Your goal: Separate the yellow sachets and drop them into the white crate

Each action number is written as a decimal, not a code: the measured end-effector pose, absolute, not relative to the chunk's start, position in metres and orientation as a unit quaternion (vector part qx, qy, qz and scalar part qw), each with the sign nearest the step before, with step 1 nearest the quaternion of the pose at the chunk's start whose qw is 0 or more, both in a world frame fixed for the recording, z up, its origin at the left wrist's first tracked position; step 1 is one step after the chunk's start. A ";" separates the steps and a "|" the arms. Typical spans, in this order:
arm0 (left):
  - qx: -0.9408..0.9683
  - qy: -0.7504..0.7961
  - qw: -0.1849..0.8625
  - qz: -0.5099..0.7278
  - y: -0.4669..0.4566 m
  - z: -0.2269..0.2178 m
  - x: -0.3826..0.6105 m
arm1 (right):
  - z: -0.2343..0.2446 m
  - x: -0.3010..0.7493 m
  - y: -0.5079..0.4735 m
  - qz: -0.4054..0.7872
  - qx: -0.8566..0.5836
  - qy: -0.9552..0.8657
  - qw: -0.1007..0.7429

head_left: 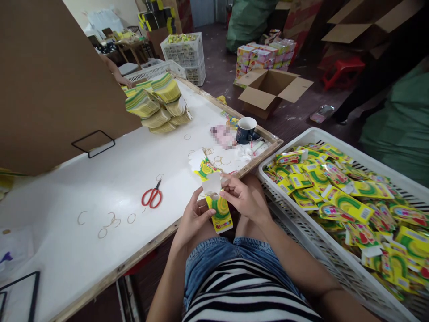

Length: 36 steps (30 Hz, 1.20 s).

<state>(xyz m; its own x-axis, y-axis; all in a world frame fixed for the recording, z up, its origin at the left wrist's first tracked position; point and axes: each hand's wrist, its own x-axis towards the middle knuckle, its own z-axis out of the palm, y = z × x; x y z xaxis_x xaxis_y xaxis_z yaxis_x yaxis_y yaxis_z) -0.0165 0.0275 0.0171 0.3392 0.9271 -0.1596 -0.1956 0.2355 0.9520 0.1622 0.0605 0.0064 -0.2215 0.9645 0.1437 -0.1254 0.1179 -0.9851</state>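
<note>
Over my lap, both hands hold a small yellow and green carton (220, 213). My left hand (193, 218) grips its lower left side with fingers curled round it. My right hand (246, 195) pinches the white flap at the carton's top. Another flat carton blank (203, 166) lies on the white table (100, 188) just beyond my hands. A white crate (301, 223) at my right is filled with several finished yellow and green cartons (348, 197).
Red scissors (152, 197) and loose rubber bands (110, 221) lie on the table. Bundled flat cartons (157, 103) are stacked at the back, near another person's arm (117, 74). A dark mug (246, 129) stands at the table's right corner. An open cardboard box (271, 89) sits on the floor.
</note>
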 end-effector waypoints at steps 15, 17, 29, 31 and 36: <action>0.497 0.446 0.624 0.406 0.028 0.016 -0.010 | 0.015 0.170 0.062 0.432 -0.489 -0.689 0.316; 0.494 0.448 0.624 0.407 0.029 0.016 -0.010 | 0.014 0.170 0.062 0.413 -0.493 -0.700 0.311; 0.483 0.465 0.616 0.413 0.029 0.016 -0.009 | 0.010 0.159 0.062 0.321 -0.550 -0.725 0.263; 0.480 0.461 0.619 0.416 0.030 0.016 -0.012 | 0.009 0.156 0.062 0.340 -0.538 -0.720 0.278; 0.464 0.441 0.637 0.429 0.029 0.016 -0.015 | 0.013 0.161 0.059 0.433 -0.457 -0.690 0.358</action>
